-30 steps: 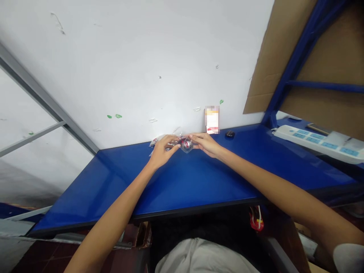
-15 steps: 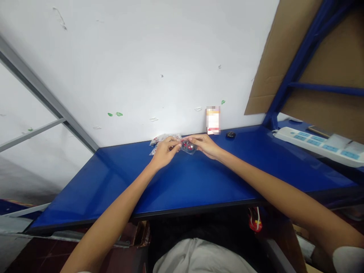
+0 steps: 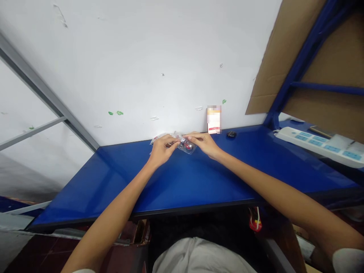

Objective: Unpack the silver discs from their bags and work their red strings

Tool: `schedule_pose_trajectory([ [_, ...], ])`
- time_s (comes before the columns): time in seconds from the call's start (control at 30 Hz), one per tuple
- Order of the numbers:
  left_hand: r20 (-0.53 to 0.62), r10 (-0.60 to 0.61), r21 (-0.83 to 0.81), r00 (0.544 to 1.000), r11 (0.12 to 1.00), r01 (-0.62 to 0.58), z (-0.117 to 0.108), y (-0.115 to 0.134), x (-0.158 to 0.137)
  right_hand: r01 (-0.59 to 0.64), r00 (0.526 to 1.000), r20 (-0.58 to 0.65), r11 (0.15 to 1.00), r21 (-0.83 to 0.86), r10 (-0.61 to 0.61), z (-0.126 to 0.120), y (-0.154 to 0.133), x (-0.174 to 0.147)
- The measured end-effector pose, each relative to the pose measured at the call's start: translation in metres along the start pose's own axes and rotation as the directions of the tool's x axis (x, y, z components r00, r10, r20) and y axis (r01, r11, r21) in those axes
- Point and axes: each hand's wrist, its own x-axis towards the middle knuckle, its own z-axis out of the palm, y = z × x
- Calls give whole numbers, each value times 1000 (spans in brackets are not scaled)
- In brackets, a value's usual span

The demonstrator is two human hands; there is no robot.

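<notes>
Between my two hands is a small clear plastic bag [image 3: 187,146] with dark, round items and red bits inside; their kind is too small to make out. My left hand [image 3: 162,148] pinches the bag's left side between thumb and fingers. On its right side, my right hand [image 3: 203,143] grips the upper edge, thumb in front. Behind my left hand lie other clear plastic bags [image 3: 155,139] with red print, partly hidden by my fingers. All of this is at the back of the blue table [image 3: 182,185], near the wall.
A small upright box [image 3: 214,120], partly blurred out, leans near the white wall [image 3: 136,68]. To its right lies a small black object [image 3: 231,134]. A white power strip [image 3: 321,146] and a phone-like slab [image 3: 321,131] lie at the right, beside a blue metal frame [image 3: 287,83].
The bag has turned and shifted slightly between my hands, and its dark contents now sit lower right. My left hand has moved a little left. Both hands keep their hold.
</notes>
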Motion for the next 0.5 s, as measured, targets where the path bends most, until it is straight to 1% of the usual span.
schedule_pose_trajectory([
  [0.1, 97, 47, 23, 994, 998, -50, -5, 2, 2, 4, 1000, -30, 996, -88, -7, -2, 1, 0],
  [0.17, 152, 73, 49, 986, 995, -81, -7, 4, 3, -1, 999, -48, 995, -100, -4, -2, 3, 0],
  [0.2, 160, 74, 58, 984, 995, -85, -8, 5, 3, -2, 999, -50, 995, -95, -3, -2, 4, 1],
  [0.27, 132, 67, 53, 989, 996, -75, -7, 6, 3, -6, 999, -54, 997, -79, 2, -2, 5, 1],
  [0.37, 17, 64, 30, 998, 997, -64, -6, 7, 2, -26, 998, -61, 998, -65, 22, -2, 3, 2],
  [0.43, -54, 67, 28, 996, 997, -65, -5, 6, 1, -30, 999, -29, 998, -53, 29, -2, 2, 2],
  [0.5, -57, 79, 38, 995, 996, -77, -3, 5, 0, -25, 999, 23, 999, -39, 26, -1, 2, 2],
])
